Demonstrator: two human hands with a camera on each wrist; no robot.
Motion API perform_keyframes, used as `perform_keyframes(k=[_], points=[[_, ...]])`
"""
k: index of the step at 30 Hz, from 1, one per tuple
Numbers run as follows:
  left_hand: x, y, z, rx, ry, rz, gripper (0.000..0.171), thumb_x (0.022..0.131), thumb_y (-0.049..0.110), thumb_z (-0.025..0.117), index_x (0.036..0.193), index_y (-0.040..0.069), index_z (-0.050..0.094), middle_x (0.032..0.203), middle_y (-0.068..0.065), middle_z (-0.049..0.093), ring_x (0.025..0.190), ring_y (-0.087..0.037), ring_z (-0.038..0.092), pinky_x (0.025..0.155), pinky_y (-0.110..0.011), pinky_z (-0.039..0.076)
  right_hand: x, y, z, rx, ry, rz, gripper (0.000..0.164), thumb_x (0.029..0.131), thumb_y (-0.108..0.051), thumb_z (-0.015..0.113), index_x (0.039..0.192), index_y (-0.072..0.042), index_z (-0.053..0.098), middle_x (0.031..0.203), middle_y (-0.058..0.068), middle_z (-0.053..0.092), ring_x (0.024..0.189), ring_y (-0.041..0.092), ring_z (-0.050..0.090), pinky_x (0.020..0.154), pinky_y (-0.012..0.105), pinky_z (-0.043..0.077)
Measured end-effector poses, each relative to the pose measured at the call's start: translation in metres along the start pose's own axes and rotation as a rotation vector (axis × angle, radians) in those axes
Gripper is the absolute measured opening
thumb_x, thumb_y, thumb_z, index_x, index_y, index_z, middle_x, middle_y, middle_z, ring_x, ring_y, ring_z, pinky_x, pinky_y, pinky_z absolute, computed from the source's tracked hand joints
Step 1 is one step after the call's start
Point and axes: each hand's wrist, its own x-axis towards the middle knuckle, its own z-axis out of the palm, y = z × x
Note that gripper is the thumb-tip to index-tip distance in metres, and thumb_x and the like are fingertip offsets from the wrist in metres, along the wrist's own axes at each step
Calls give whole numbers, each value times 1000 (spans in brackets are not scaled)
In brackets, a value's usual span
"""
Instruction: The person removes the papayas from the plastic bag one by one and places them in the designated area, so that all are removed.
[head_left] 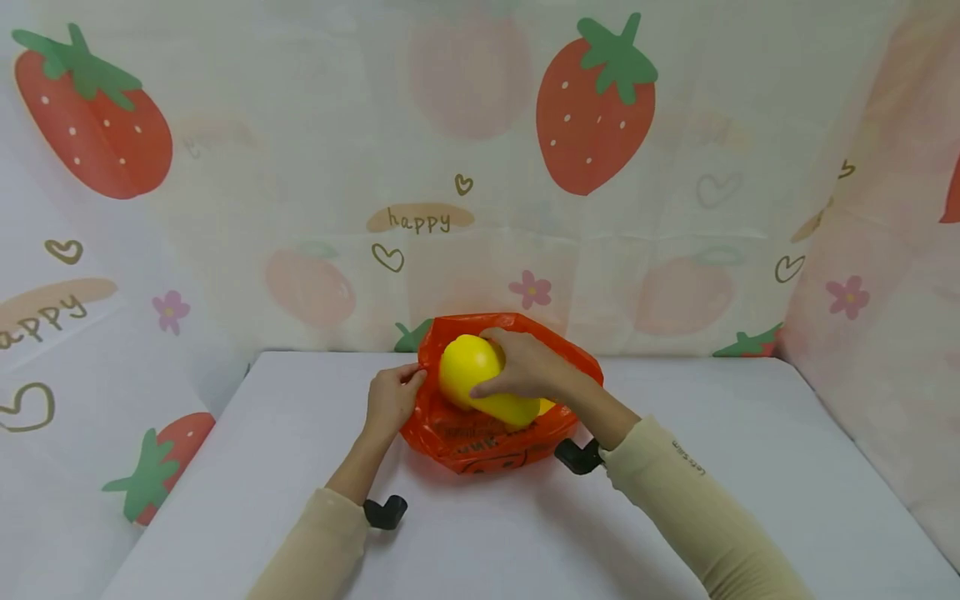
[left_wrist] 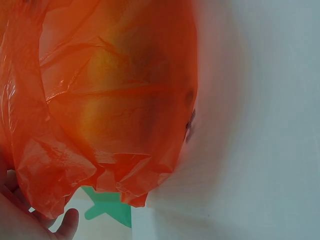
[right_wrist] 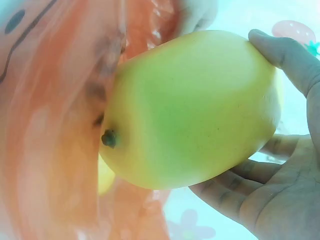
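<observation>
A red plastic bag with dark print sits on the table, its mouth spread upward. My left hand pinches the bag's left rim; the left wrist view shows the thumb and fingers of this hand at the crumpled edge. In my right hand is a yellow-green mango with a dark stem stub, gripped between thumb and fingers at the bag's mouth. Beside the mango, another yellow piece shows partly behind the bag's film. Yellow shapes glow through the bag in the left wrist view.
The white table extends on both sides of the bag. A cloth backdrop printed with strawberries, hearts and flowers stands behind and at the sides. Black mounts are at both wrists.
</observation>
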Motion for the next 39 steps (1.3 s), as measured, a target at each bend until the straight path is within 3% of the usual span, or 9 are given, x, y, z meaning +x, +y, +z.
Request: perform_keyframes(k=[6, 14, 25, 39], points=[[1, -1, 0, -4, -12, -9, 36, 98, 23, 56, 127, 4, 64, 125, -18, 66, 114, -33, 63, 95, -45, 54, -2, 4, -13, -27, 21, 13, 85, 76, -46, 78, 145, -15, 40, 131, 6, 58, 109, 25, 56, 95, 43, 53], [4, -2, 2, -7, -2, 6, 35, 98, 22, 57, 126, 3, 64, 124, -18, 67, 112, -33, 63, 95, -45, 54, -4, 14, -31, 49, 46, 26, 83, 76, -43, 79, 146, -18, 40, 129, 7, 59, 108, 26, 58, 95, 44, 53], [3, -2, 1, -20, -19, -34, 36, 99, 24, 56, 129, 5, 63, 125, -18, 66, 101, -28, 66, 88, -40, 58, -9, 21, -60, -53, 80, 37, 84, 77, -43, 78, 145, -14, 39, 126, 12, 60, 103, 28, 59, 90, 43, 56], [2, 0, 1, -3, 5, -20, 36, 98, 24, 57, 126, 4, 65, 122, -18, 68, 101, -30, 66, 88, -41, 58, -18, 37, -89, -85, 102, 105, 84, 79, -43, 75, 146, -9, 35, 129, 18, 57, 104, 32, 58, 89, 47, 56]])
